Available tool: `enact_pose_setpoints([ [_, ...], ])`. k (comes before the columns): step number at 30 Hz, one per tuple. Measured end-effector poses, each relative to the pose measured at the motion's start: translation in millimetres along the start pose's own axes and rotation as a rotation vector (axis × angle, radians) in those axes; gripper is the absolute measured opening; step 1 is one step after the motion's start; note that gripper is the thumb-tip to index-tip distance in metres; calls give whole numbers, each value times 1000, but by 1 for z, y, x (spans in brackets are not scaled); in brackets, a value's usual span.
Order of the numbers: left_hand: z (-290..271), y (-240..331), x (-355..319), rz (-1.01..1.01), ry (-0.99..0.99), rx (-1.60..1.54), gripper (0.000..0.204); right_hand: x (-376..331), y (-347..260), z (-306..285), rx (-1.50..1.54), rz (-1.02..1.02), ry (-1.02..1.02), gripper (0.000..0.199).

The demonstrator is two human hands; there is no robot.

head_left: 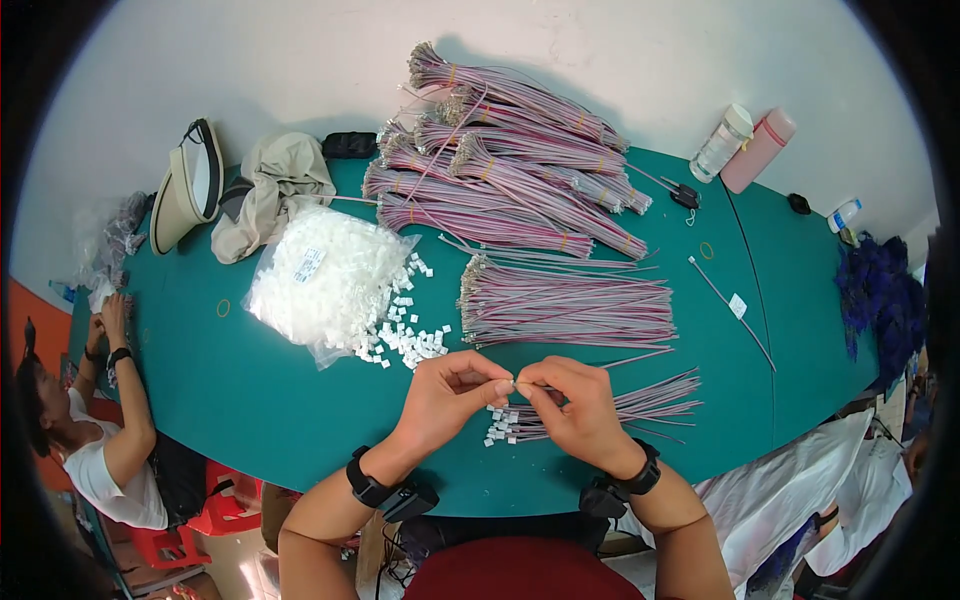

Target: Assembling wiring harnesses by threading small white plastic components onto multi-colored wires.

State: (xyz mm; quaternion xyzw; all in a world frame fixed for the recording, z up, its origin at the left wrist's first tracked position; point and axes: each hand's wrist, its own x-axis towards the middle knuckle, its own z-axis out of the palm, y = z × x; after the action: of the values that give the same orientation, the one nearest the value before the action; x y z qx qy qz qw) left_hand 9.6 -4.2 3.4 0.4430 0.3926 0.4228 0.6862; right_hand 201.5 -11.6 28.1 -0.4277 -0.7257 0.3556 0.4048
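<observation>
My left hand (452,398) and my right hand (574,402) meet over the near part of the table, fingertips nearly touching. Thumb and forefinger of the left pinch a tiny white connector housing, mostly covered by the fingers. The right pinches the end of a thin grey-pink wire (642,357), which runs out behind that hand to the right. Beneath the hands lies a loose bunch of wires (655,402) with white connectors (500,425) on their left ends. Just beyond, a wide row of wires (570,305) lies side by side. Loose white housings (415,343) are scattered left of it.
A clear bag of white housings (330,275) stands left of centre. Bundled wires (510,170) are piled at the back. Around the table are a visor (187,190), keys (684,195), a pink bottle (758,152), a tagged wire (735,308) and, far left, another person (110,450).
</observation>
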Motion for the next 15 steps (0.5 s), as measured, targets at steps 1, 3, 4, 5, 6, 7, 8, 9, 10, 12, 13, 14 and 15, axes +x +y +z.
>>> enact_pose_setpoints([
  [1,0,0,0,0,0,-1,10,0,2,2,-3,-24,21,7],
  [3,0,-1,0,7,4,-11,10,-1,5,6,-9,-73,64,9],
  [4,1,-1,0,12,5,-16,10,0,6,7,-10,-72,63,9],
  [5,0,-1,0,11,6,-17,10,0,6,9,-51,-109,76,9],
  [6,0,1,-1,7,17,20,10,0,6,11,-92,-145,88,9],
  [7,0,2,-1,3,28,57,10,0,6,12,-134,-181,101,10],
  [8,0,3,-1,0,39,94,10,0,6,12,-134,-181,100,10],
  [9,0,3,-1,0,39,93,10,0,5,11,-130,-192,97,10],
  [10,0,3,-1,-6,32,113,10,0,5,11,-125,-204,93,10],
  [12,0,2,-2,-17,18,153,11,1,5,10,-120,-218,86,11],
  [13,-1,2,-1,-17,21,153,11,1,4,10,-115,-199,79,10],
  [14,-2,2,-1,-11,9,113,11,1,3,9,-111,-180,72,9],
  [15,-3,1,0,-6,-4,74,11,2,3,9,-107,-161,67,8],
])
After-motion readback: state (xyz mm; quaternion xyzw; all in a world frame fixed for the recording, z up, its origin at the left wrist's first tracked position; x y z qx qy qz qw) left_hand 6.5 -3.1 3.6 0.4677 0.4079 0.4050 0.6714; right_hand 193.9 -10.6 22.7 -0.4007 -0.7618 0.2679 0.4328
